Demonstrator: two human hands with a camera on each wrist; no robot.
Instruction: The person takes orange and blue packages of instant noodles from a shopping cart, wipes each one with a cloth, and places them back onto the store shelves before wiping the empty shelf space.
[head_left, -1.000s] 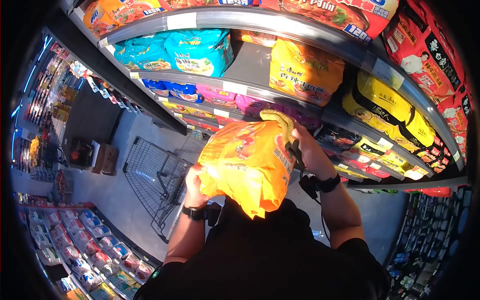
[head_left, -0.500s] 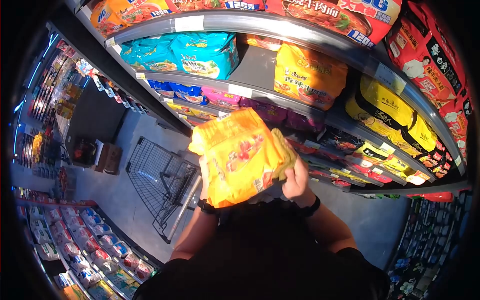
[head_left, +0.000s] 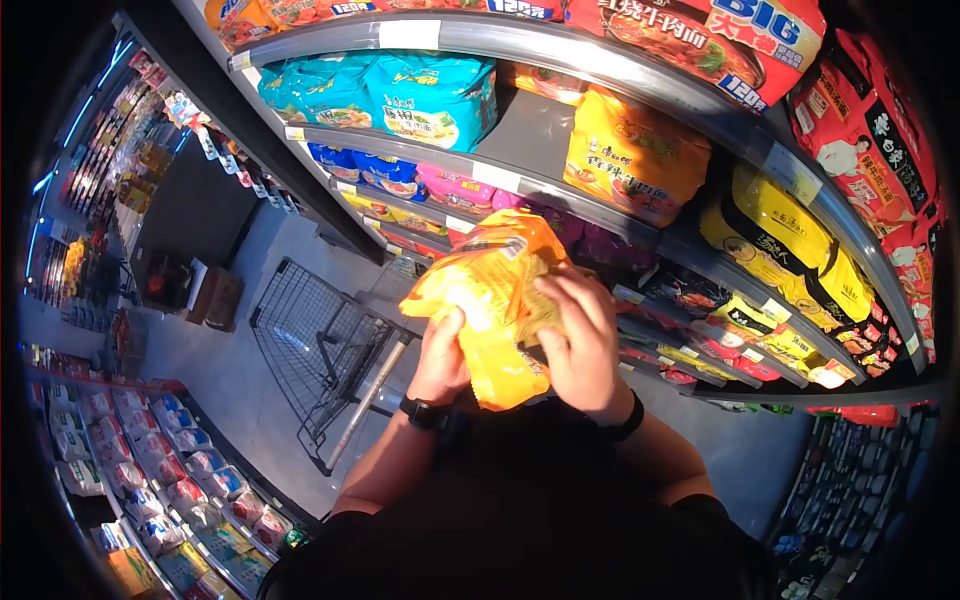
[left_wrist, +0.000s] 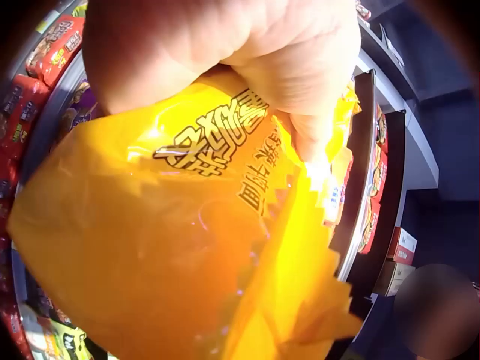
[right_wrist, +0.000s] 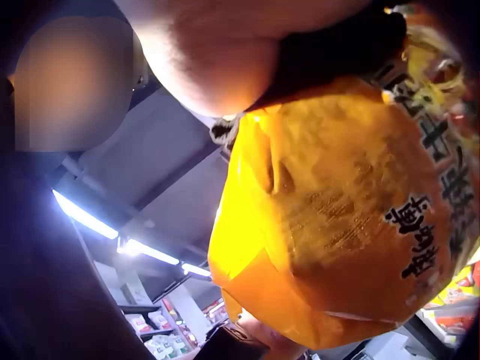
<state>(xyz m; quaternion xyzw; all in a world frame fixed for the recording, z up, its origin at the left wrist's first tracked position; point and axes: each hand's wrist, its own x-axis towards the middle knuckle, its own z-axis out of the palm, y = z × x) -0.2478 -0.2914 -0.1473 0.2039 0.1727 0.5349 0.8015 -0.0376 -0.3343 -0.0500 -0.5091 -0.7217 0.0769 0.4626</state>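
Note:
An orange bag of instant noodles (head_left: pixel 505 365) is held in front of the chest, tilted. My left hand (head_left: pixel 443 355) grips its left end, the thumb lying over the film. In the left wrist view the fingers of that hand (left_wrist: pixel 225 45) pinch the bag next to its zigzag-cut seam, with dark lettering beside them. My right hand (head_left: pixel 585 345) holds the right side, its fingers spread across a tan, crinkled part. From the right wrist view, bumpy noodle-like texture shows through the bag's film (right_wrist: pixel 337 195); most of that hand's fingers are hidden there.
Ahead, shelves carry teal noodle bags (head_left: pixel 430 100), another orange bag (head_left: pixel 640 155) and yellow bags (head_left: pixel 785 215). A shopping cart (head_left: pixel 320 350) stands on the floor at left. A cardboard box (head_left: pixel 222 298) sits beyond it. Lower left, another shelf (head_left: pixel 170 480) holds small packs.
The noodle bag has been turned over between the hands, so different faces show. My right hand has shifted from its edge onto its side, and my left thumb now lies over the near face.

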